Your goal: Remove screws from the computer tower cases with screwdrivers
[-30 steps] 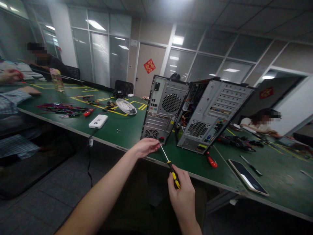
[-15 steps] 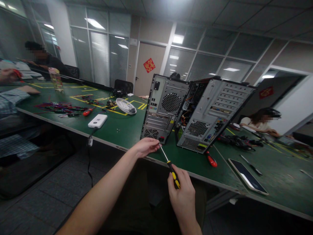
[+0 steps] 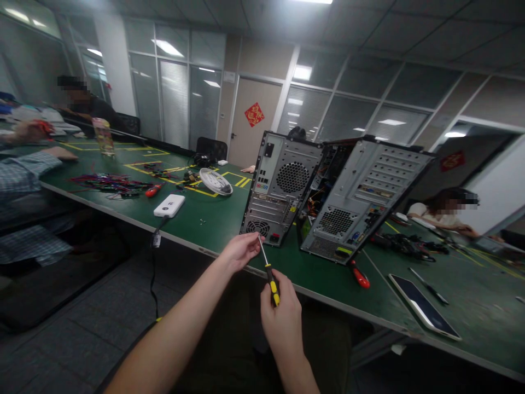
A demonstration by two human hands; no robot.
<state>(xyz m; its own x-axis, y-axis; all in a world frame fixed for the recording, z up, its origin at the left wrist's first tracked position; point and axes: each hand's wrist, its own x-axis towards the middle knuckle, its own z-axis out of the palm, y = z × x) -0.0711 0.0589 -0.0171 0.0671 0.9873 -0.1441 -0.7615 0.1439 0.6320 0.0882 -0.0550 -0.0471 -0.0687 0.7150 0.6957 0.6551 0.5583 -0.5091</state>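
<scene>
My right hand (image 3: pixel 283 309) is wrapped round the black-and-yellow handle of a screwdriver (image 3: pixel 269 273). Its metal shaft points up and away, toward the lower back of the left computer case (image 3: pixel 273 205). At the tip, the fingers of my left hand (image 3: pixel 241 250) are pinched together around the shaft's end; whether a screw is between them is too small to tell. The case stands upright with its back panel toward me, and my left fingers are just in front of its bottom fan grille. Close on its right stands a second computer case (image 3: pixel 348 186), its side open.
A red-handled tool (image 3: pixel 360 275), a phone (image 3: pixel 424 306) and a black-handled tool (image 3: pixel 429 285) lie to the right. Leftward are a white power bank (image 3: pixel 169 206) with a cable, small screws (image 3: pixel 202 222), a white oval basket (image 3: pixel 216 181) and bundled wires (image 3: pixel 109 184). Other people sit around the table.
The screwdriver's handle and my right hand have swung left, so the shaft stands steeper in view. My left hand stays at its tip. The whole view has shifted slightly.
</scene>
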